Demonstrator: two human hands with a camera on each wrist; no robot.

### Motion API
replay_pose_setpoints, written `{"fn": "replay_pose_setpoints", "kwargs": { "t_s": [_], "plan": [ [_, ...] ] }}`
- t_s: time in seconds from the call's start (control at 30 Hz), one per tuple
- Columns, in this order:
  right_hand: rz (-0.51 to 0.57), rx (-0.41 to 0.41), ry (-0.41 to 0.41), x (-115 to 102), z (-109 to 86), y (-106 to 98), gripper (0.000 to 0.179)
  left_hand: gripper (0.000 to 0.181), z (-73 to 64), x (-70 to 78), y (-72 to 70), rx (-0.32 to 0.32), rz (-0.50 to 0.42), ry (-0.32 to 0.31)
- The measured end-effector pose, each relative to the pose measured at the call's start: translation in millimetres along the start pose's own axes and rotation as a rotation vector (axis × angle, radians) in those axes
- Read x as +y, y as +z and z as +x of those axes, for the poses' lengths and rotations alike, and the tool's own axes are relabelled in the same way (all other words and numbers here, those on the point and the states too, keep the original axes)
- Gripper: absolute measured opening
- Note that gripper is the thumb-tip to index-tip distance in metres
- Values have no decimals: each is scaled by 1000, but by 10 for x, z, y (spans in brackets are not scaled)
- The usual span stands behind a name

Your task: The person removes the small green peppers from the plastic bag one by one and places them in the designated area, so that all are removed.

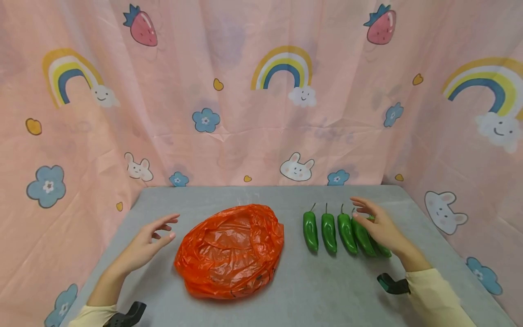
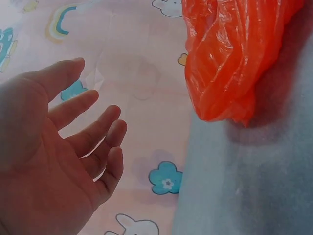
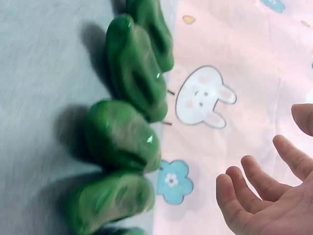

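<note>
An orange-red plastic bag (image 1: 229,254) lies on the table with its mouth spread wide, facing up. To its right, several green chili peppers (image 1: 310,231) lie side by side in a row, stems pointing to the back. My left hand (image 1: 143,245) hovers left of the bag, apart from it, fingers loosely bent and holding nothing. Over the right end of the row is my right hand (image 1: 382,229), partly hiding the last peppers. In the right wrist view its fingers (image 3: 264,181) are spread and relaxed, apart from the peppers (image 3: 122,134).
The grey table (image 1: 294,290) ends at a pink curtain (image 1: 245,145) printed with rainbows, rabbits and flowers, which stands behind it and along both sides. A dark device sits at each wrist, the right one (image 1: 393,284) low over the table.
</note>
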State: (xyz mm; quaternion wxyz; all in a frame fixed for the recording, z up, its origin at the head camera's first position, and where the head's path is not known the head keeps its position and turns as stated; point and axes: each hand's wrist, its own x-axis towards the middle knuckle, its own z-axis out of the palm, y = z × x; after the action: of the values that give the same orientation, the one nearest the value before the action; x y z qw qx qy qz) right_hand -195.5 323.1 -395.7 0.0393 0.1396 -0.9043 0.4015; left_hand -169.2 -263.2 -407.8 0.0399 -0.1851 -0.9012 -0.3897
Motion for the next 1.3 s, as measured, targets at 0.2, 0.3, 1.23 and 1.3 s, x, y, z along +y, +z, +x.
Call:
{"fn": "replay_pose_setpoints", "kwargs": {
  "t_s": [0.2,0.3,1.23,1.3],
  "plan": [
    [17,6,-47,-90,41,103,49,49,17,114,34,19,79,14],
    [2,19,-62,-140,51,151,48,51,14,154,61,17,110,15],
    [-113,23,-181,-457,107,585,51,53,-10,383,395,85,481,109],
    [-123,20,-190,-479,111,615,53,54,-14,393,413,70,499,98]
  ]
}}
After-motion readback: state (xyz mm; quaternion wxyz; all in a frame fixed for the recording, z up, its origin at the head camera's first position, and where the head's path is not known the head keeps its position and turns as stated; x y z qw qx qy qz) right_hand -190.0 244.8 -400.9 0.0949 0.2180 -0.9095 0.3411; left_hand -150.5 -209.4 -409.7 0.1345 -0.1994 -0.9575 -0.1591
